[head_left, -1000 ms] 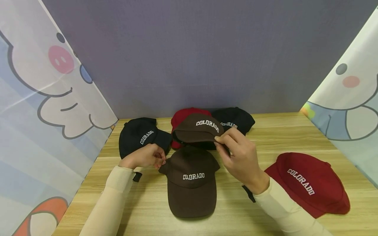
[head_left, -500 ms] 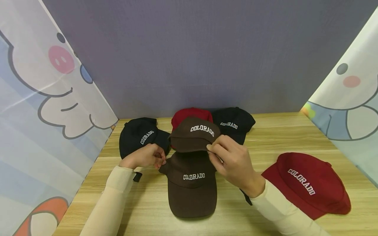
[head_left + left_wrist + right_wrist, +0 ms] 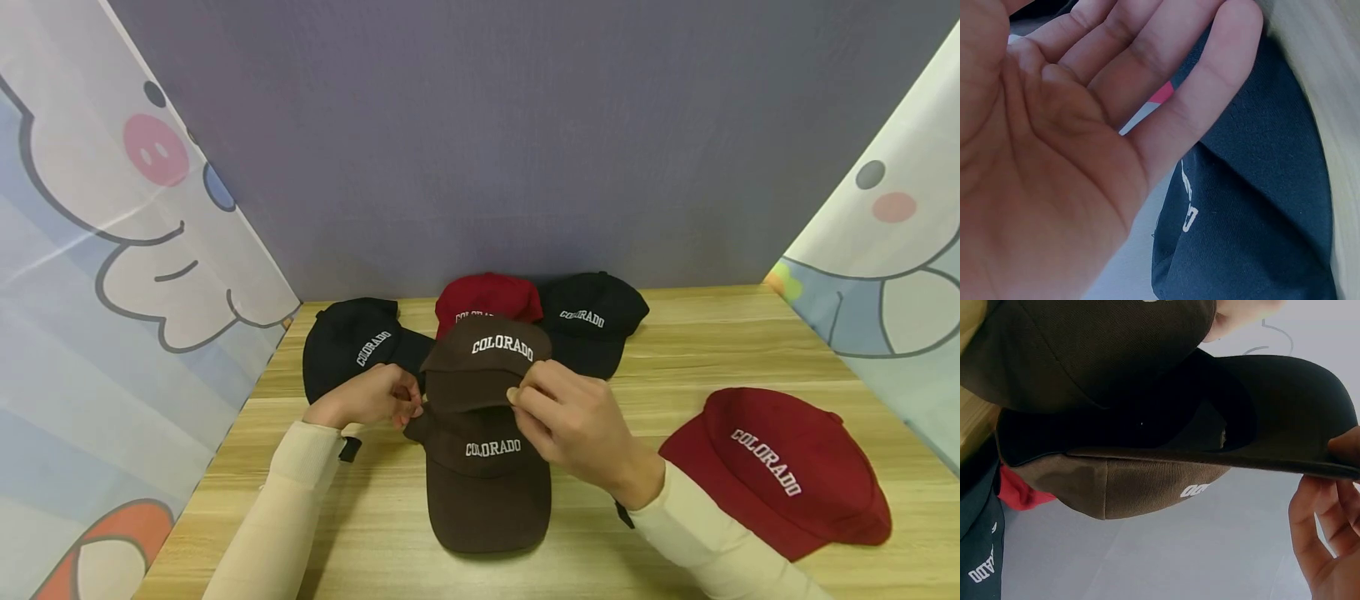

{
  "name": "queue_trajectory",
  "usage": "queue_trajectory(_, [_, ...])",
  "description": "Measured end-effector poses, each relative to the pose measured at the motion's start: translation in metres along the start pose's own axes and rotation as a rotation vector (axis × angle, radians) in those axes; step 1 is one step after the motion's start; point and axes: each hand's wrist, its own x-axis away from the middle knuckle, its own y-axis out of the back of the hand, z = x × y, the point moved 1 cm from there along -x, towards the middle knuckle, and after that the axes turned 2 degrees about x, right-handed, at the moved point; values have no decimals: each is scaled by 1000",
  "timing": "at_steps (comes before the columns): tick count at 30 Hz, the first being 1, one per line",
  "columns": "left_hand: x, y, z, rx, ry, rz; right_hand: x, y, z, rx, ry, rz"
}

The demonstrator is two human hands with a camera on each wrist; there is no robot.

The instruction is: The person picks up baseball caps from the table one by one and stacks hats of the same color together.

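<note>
Head view: R hand [image 3: 573, 429] pinches the brim of a brown COLORADO cap [image 3: 483, 362] w/ thumb & curled fingers, holding it raised just over the crown of a 2nd brown COLORADO cap [image 3: 486, 479] lying on the wooden table [image 3: 675, 350]. L hand [image 3: 367, 398] has fingers curled, tips pinching the back edge of the lower brown cap. Behind: black cap [image 3: 352, 342] at L, red cap [image 3: 487, 296] mid, another black cap [image 3: 592, 317] R of it. Bigger red cap [image 3: 780, 467] lies well apart at R.

L wrist view: palm [image 3: 1054, 156] fills frame, fingers look fairly straight & close together; fingertips out of frame, grip can't tell here. Black cap [image 3: 1254, 206] beside them.

R wrist view: held brown cap [image 3: 1147, 475] seen from below, dark underside of brim up; fingers [image 3: 1329, 519] pinch brim edge at R. Lower brown cap [image 3: 1085, 350] just above.
</note>
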Motion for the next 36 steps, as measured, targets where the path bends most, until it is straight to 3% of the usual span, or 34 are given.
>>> queue_trajectory(10, [0, 0, 1, 3, -9, -4, 6, -6, 5, -37, 55, 92])
queue_trajectory(23, [0, 0, -3, -69, 18, -50, 11, -8, 9, -80, 43, 283])
queue_trajectory(29, [0, 1, -3, -63, -12, -52, 13, -11, 11, -108, 45, 345])
queue_trajectory(36, [0, 5, -3, -108, -91, -105, 13, -13, 15, -126, 66, 377])
